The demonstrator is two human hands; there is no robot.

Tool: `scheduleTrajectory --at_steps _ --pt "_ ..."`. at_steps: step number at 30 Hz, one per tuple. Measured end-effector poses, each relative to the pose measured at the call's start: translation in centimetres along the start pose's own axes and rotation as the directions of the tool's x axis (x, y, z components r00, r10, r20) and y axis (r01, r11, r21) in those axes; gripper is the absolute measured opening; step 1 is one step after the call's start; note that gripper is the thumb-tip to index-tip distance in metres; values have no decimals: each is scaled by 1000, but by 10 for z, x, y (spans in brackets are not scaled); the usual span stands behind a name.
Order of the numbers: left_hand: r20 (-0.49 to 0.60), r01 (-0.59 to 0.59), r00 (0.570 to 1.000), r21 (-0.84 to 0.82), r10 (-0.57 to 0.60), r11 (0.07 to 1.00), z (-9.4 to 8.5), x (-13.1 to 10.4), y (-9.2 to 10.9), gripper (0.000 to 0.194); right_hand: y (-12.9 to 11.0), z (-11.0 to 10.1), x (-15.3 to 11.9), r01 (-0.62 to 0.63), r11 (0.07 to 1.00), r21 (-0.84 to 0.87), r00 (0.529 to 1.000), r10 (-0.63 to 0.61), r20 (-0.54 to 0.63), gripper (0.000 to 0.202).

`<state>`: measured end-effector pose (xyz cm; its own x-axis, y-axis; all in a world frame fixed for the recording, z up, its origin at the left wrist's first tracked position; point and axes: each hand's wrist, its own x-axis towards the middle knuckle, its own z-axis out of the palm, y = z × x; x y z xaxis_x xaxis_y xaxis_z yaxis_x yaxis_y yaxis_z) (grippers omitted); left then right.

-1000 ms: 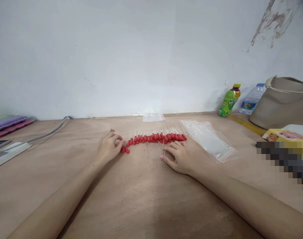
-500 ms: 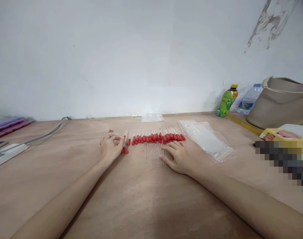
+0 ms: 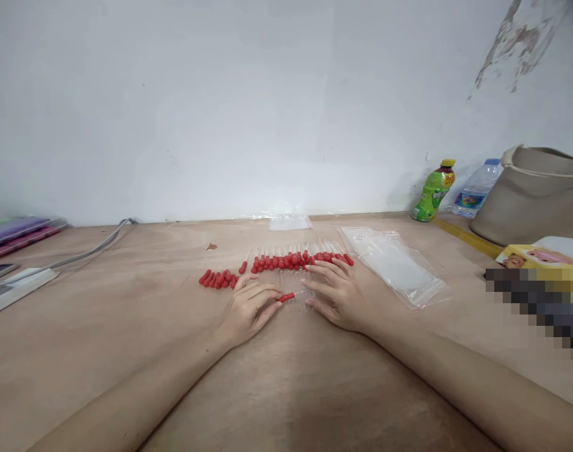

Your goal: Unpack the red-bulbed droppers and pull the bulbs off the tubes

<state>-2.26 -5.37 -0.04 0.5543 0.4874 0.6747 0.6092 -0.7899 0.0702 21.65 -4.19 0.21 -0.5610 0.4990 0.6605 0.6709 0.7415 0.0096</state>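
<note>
My left hand (image 3: 253, 307) pinches a red rubber bulb (image 3: 287, 297) between thumb and fingers. A thin clear tube (image 3: 302, 293) runs from this bulb to my right hand (image 3: 337, 295), whose thumb and fingertips close around its other end. Under and between the hands lie several loose thin clear tubes (image 3: 290, 277), side by side. Behind them is a row of droppers (image 3: 286, 260) with red bulbs toward me and clear tips pointing to the wall. Left of it, beyond my left hand, sits a small group of loose red bulbs (image 3: 216, 279).
Clear zip bags (image 3: 394, 267) lie right of the droppers, and another bag (image 3: 290, 222) lies by the wall. At the back right stand a green bottle (image 3: 434, 191), a water bottle (image 3: 477, 188) and a beige bag (image 3: 531, 198). A grey cable (image 3: 98, 243) crosses the left side.
My left hand has moved right from the loose bulbs to the middle, now with a red bulb in its fingers. The right hand has stayed nearly in place, now at the tube.
</note>
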Motion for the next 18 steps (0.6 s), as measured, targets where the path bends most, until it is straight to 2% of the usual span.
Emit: scheduleTrajectory --at_steps 5,7,9,10,13,18 --pt "-8 -22 1000 -17 22 1000 -3 3 1 17 1 5 -1 44 996 72 999 -44 -1 23" --pt "1 -15 1000 -17 15 1000 -3 5 3 30 -2 4 0 61 994 88 998 -61 -5 22" --pt "34 -57 998 -9 57 998 -1 8 4 41 -6 1 1 85 992 98 996 -85 -3 21" --pt "52 -94 994 -3 94 996 0 9 4 41 -8 -1 2 93 991 100 996 -94 2 21" --pt "62 -179 982 13 178 984 5 10 3 23 -14 -7 4 102 991 87 994 -104 13 21" --pt "-22 -189 982 34 190 981 11 10 2 14 -15 -11 7 114 991 68 991 -118 60 20"
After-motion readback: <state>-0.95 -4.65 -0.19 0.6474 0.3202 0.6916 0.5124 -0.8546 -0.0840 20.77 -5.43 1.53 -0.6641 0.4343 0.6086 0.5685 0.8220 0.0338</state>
